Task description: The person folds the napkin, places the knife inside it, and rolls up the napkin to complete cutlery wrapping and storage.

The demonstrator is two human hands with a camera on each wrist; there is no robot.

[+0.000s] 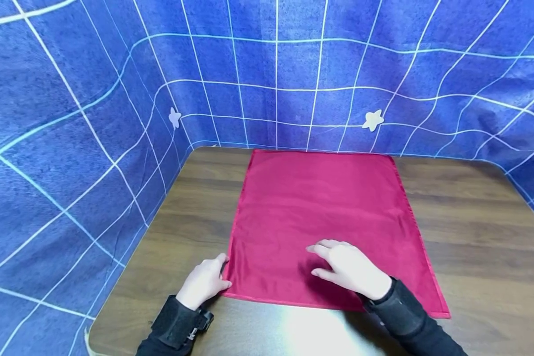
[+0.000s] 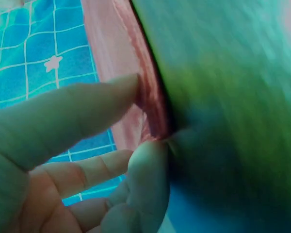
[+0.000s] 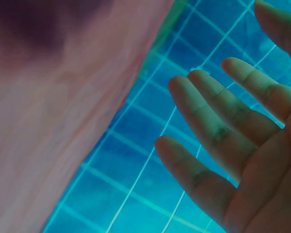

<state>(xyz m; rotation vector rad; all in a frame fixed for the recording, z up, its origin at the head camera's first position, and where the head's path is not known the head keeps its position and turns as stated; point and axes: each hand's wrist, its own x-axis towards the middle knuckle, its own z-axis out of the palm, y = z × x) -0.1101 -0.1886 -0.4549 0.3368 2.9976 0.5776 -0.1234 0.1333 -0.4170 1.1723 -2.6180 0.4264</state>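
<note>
A crimson cloth (image 1: 320,212) with hemmed edges lies spread over a wooden table (image 1: 191,207). My left hand (image 1: 204,281) is at its near left corner, thumb and fingertips on the hem (image 2: 153,92), with a small gap between them. Slight ripples run through the fabric beside those fingertips. Above the near part of the cloth hovers my right hand (image 1: 351,267), its shadow falling on the fabric below. In the right wrist view the right hand's fingers (image 3: 203,116) are spread and loosely extended, holding nothing.
Blue curtain fabric (image 1: 249,64) with white grid lines stands behind and to the left of the table. Two pale star shapes (image 1: 373,120) are on it. Bare wood (image 1: 480,237) extends right of the cloth, and light glares off the near edge.
</note>
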